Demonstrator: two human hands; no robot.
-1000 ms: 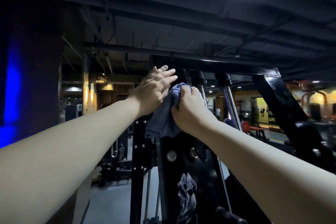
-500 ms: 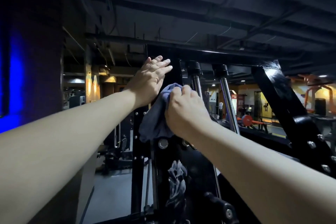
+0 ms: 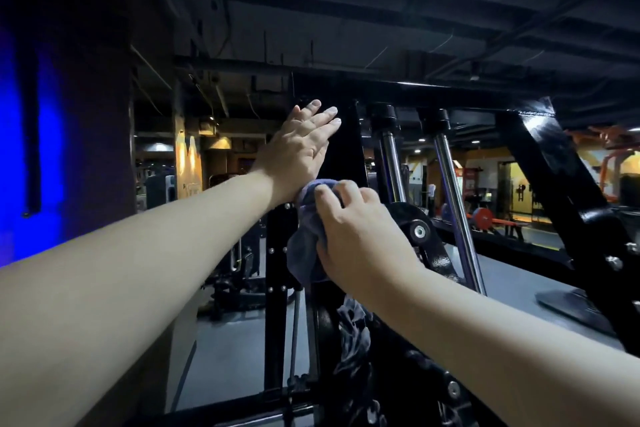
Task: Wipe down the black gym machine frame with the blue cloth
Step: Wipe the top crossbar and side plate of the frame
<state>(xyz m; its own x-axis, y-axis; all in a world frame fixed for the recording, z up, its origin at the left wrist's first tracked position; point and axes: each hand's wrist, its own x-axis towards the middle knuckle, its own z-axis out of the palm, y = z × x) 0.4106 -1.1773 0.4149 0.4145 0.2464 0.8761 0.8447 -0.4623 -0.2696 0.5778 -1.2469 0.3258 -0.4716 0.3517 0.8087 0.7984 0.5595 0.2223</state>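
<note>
The black gym machine frame [image 3: 346, 152] rises in front of me, with a top crossbar and a slanted beam [image 3: 561, 184] to the right. My left hand [image 3: 298, 152] lies flat with straight fingers against the upright, near its top. Just below it, my right hand [image 3: 360, 236] grips the bunched blue cloth [image 3: 306, 246] and presses it to the same upright. Part of the cloth hangs loose under my fingers.
Two chrome guide rods [image 3: 450, 191] run down behind my right hand, beside a black pulley [image 3: 417, 229]. A bolted black post [image 3: 275, 288] stands under my left wrist. Other gym equipment [image 3: 491, 218] and a lit wall lie far right; a blue-lit pillar [image 3: 41, 156] at left.
My right hand has slid the cloth down the upright, away from my left hand, which stays flat near the top. The view has tilted down a little.
</note>
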